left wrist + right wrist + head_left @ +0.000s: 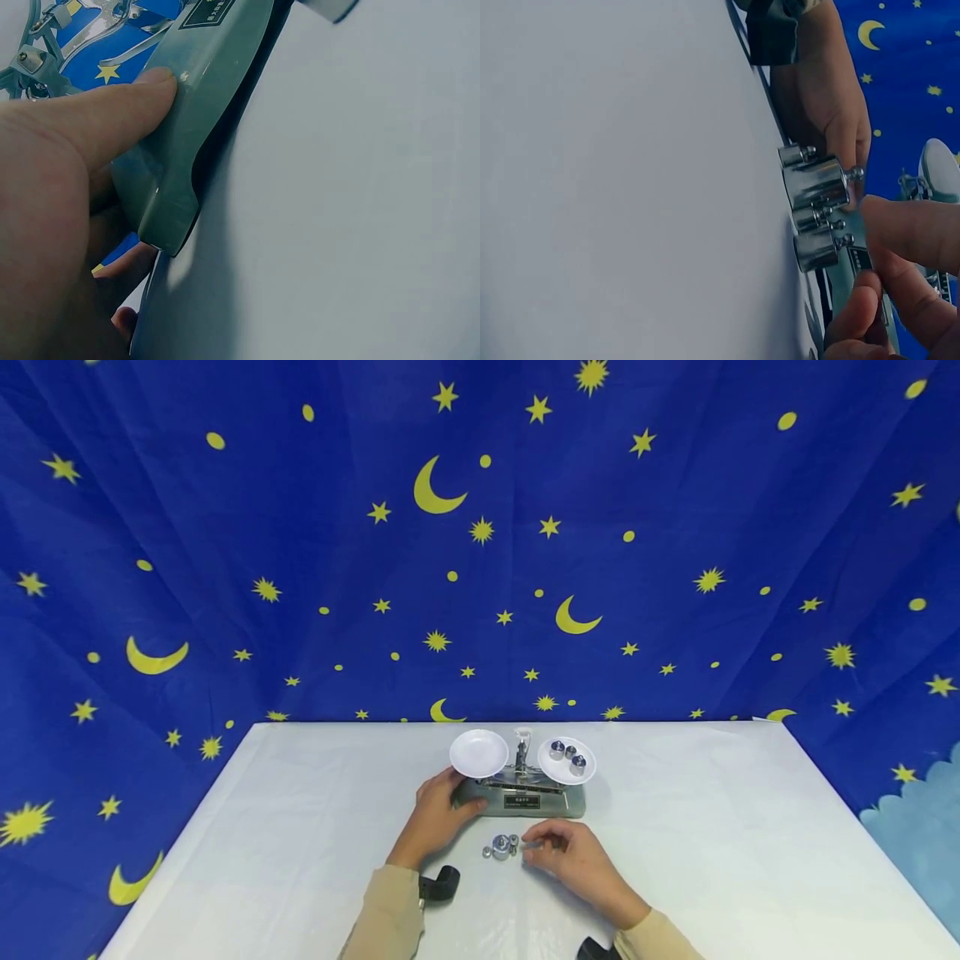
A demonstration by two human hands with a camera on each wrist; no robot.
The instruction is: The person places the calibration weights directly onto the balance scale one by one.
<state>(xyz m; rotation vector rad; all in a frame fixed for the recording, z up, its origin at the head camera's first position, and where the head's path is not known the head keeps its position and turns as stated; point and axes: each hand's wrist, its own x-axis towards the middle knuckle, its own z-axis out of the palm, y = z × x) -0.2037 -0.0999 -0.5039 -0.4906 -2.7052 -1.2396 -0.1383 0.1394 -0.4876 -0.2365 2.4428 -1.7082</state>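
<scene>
A green balance scale [468, 804] stands on the table with two white pans. My left hand [435, 820] grips the left end of its base, the thumb lying on the front face in the left wrist view and the other fingers behind, partly hidden. Three metal weights sit on the right pan [557, 774]; the left pan [480, 753] is bare and hangs higher. In front of the base, several knobbed weights surround one large weight [501, 850]. Just right of them is my right hand [581, 864], its fingers loosely bent with nothing seen between thumb and fingertips [864, 289].
A white cover lies over the table [712, 835]. Behind it hangs a blue cloth [675, 527] with yellow moons and stars. Black straps with dark mounts [442, 883] are on both wrists, close above the tabletop.
</scene>
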